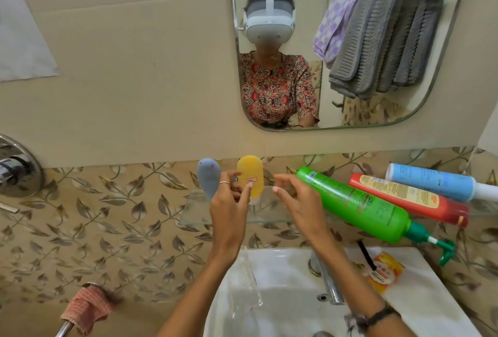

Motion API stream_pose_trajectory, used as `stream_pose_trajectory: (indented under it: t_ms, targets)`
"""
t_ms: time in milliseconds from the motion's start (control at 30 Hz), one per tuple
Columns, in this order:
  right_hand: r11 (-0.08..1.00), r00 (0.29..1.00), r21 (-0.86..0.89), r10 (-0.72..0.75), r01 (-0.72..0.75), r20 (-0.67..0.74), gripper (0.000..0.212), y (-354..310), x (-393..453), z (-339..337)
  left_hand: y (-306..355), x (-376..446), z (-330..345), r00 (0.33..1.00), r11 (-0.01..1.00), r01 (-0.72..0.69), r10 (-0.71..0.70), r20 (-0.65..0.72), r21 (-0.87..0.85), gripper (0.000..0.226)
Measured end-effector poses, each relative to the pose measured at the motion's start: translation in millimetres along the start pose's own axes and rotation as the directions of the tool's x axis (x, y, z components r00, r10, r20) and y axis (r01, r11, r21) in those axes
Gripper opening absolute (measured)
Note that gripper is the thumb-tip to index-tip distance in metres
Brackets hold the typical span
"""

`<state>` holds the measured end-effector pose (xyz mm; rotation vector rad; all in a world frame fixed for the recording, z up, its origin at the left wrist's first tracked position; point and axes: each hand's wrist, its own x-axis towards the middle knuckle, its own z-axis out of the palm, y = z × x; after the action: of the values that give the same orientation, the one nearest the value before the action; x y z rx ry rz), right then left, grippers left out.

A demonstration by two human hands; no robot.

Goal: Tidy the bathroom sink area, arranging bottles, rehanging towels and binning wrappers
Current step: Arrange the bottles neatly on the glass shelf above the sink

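Head view: the yellow bottle [250,176] is being steadied upright on the glass shelf [194,208], long axis vertical, cap down, just beside a grey bottle [208,178]. The left hand [229,202] is being held against its front, fingers spread, fingertips touching the label rather than clamped. The right hand [293,196] is being held just to the right, fingers apart, holding nothing. The green bottle [358,206] is standing nearest that hand, immediately to its right; a wrapper [384,272] is lying on the sink rim [431,296].
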<state>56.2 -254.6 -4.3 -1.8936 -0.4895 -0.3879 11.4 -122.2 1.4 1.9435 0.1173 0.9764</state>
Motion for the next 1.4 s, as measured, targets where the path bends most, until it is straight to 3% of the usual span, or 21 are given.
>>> stream_pose_trajectory:
  t_ms: [33, 133, 233, 333, 400, 467, 567, 700, 767, 900, 1000, 1133, 1300, 1400]
  targets:
    - [0.996, 0.995, 0.075, 0.058, -0.052, -0.075, 0.008, 4, -15, -2, 5, -5, 4, 0.994, 0.996, -0.093, 0.092, 0.057, 0.005, 0.012]
    - [0.922, 0.928, 0.295, 0.315, -0.250, -0.197, 0.026, 25, -59, -5, 19, -19, 25, 0.869, 0.909, -0.412, 0.373, 0.326, 0.056, 0.004]
    - [0.713, 0.758, 0.606, 0.598, -0.353, -0.262, 0.019, 50, -82, -12, 31, -24, 51, 0.712, 0.804, -0.593, 0.498, 0.495, 0.044, 0.018]
    - [0.599, 0.631, 0.777, 0.682, -0.193, -0.369, 0.020, 58, -84, -32, 34, -23, 75, 0.576, 0.785, -0.619, 0.467, 0.671, -0.016, 0.053]
    - [0.613, 0.629, 0.786, 0.643, -0.082, -0.436, 0.033, 59, -80, -46, 33, -19, 90, 0.501, 0.738, -0.674, 0.432, 0.750, 0.025, 0.069]
    - [0.643, 0.641, 0.763, 0.612, -0.063, -0.463, 0.037, 60, -78, -52, 31, -18, 101, 0.473, 0.664, -0.741, 0.411, 0.779, 0.100, 0.073]
    - [0.714, 0.659, 0.696, 0.559, -0.075, -0.503, 0.030, 57, -79, -50, 32, -18, 109, 0.511, 0.655, -0.746, 0.449, 0.733, 0.119, 0.068]
    - [0.852, 0.723, 0.523, 0.380, -0.031, -0.577, 0.025, 38, -76, -54, 43, -8, 111, 0.611, 0.665, -0.734, 0.557, 0.562, 0.139, 0.055]
    - [0.888, 0.757, 0.459, 0.277, 0.034, -0.591, 0.028, 24, -69, -59, 48, 2, 107, 0.631, 0.669, -0.732, 0.595, 0.499, 0.128, 0.050]
    - [0.944, 0.825, 0.322, 0.129, 0.067, -0.550, 0.027, 5, -45, -71, 54, 24, 88, 0.709, 0.844, -0.532, 0.491, 0.507, -0.074, 0.050]
    - [0.949, 0.904, 0.313, 0.118, 0.019, -0.411, 0.032, 1, -19, -79, 57, 39, 73, 0.779, 0.940, -0.289, 0.340, 0.528, -0.180, 0.046]
    - [0.931, 0.995, 0.360, 0.086, -0.061, -0.054, 0.043, 7, 17, -84, 50, 53, 59, 0.819, 0.968, 0.029, 0.119, 0.561, -0.249, 0.017]
    - [0.932, 0.977, 0.349, 0.024, -0.098, 0.211, 0.041, 16, 45, -82, 43, 51, 53, 0.840, 0.925, 0.198, 0.009, 0.542, -0.323, 0.020]
    - [0.933, 0.953, 0.323, 0.060, -0.159, 0.296, 0.052, 21, 53, -74, 43, 47, 51, 0.865, 0.939, 0.168, 0.006, 0.501, -0.301, 0.027]
